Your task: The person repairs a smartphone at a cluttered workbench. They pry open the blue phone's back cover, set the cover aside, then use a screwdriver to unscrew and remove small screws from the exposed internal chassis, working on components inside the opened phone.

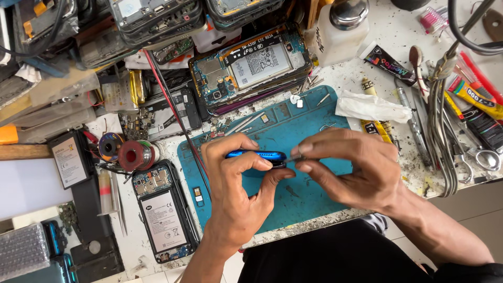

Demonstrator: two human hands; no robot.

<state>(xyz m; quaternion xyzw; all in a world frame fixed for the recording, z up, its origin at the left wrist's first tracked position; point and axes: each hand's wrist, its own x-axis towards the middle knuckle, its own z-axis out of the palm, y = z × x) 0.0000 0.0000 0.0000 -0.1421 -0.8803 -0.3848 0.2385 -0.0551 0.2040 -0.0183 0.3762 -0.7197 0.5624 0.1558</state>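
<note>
Head view
Left hand [236,183]: closed around a blue phone [255,155], thumb along its near edge, fingers curled over the far edge; the phone is held edge-up, just above the mat.
Right hand [353,167]: fingertips pinched narrow on a thin metal tool [294,157] whose tip meets the right end of the blue phone; the tool is mostly hidden by the fingers.
Blue phone: between both hands, over the middle of the teal work mat [314,118], not resting on it as far as can be told.
Teal work mat: lies on the counter [361,78], scattered with small screws and bits.
Opened phone, lower left [163,212]: back off, battery showing, flat on the counter just left of the mat.
Opened phone, top [251,65]: battery and board exposed, lying beyond the mat's far edge.
Solder spool [132,155]: red, beside the lower opened phone's top end.
White plastic bottle [338,31]: metal cap, upright at the far side of the counter.
White tissue [372,107]: crumpled, just right of the mat.
Glue tubes [471,94]: at the right, among tweezers and cables.
</note>
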